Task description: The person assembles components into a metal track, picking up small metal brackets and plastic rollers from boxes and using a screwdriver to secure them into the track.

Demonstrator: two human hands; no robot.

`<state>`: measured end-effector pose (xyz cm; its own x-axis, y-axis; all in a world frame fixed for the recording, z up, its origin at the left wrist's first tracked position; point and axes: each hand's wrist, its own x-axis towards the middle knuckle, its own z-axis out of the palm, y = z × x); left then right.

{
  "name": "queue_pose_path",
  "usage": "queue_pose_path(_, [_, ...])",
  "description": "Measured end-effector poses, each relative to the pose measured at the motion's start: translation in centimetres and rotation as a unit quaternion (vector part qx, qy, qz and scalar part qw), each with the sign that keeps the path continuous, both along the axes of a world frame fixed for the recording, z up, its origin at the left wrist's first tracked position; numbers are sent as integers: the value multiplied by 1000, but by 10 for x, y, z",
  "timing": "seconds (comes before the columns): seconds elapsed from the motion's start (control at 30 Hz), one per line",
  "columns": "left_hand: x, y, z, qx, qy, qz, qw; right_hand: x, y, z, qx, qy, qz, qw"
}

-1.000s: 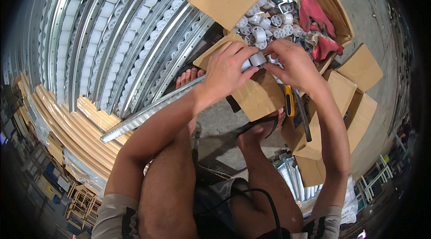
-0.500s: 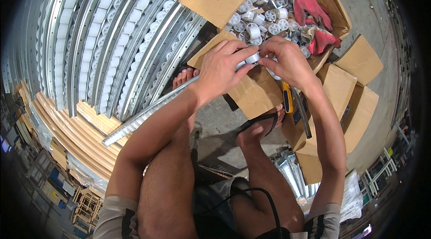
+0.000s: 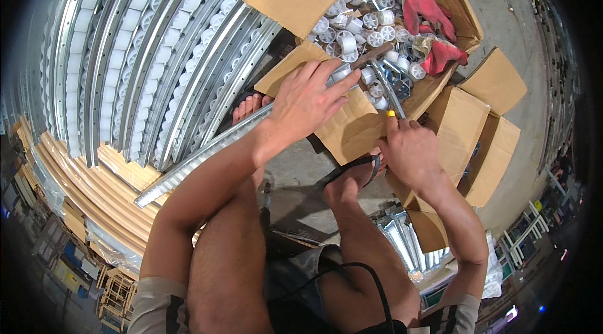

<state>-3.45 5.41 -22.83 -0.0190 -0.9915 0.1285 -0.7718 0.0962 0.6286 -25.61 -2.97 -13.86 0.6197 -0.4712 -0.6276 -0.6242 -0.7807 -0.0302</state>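
My left hand (image 3: 308, 100) is closed around the upper end of a metal roller rail (image 3: 207, 153). That rail slants down left beneath my forearm, and a white roller (image 3: 340, 74) shows at its end beside my fingertips. In my right hand (image 3: 411, 150) is a hammer (image 3: 388, 87), gripped by its handle, with a bit of yellow showing above my fist. The hammer's head lies close to my left fingertips, over the cardboard box (image 3: 470, 20). Loose white rollers (image 3: 347, 42) and metal brackets fill that box.
Rows of metal rails with white rollers (image 3: 135, 39) lie at the left on tan lengths (image 3: 94, 189). Red work gloves (image 3: 433, 10) rest in the box. A second open carton (image 3: 496, 158) stands at right, near metal pieces (image 3: 405, 243). My sandalled foot (image 3: 352, 177) is below.
My right hand has left the rail's end and taken hold of the hammer that lay beside the box. The hammer's head is now raised near my left fingers, which still hold the rail.
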Motion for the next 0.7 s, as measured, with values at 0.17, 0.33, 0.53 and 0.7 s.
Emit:
queue_pose_path(0.17, [1,0,-3,16,-38,-19,999,1,9,-2,-28,76,47,996])
queue_pose_path(0.33, [1,-1,-4,28,-41,-29,998,0,9,-2,-31,73,-4,997])
queue_pose_path(0.53, [5,9,-8,-11,10,-1,1000,-3,-20,64,-45,-85,-74,993])
queue_pose_path(0.7, [4,9,-9,-26,2,5,1000,7,-34,113,-8,-192,-246,950])
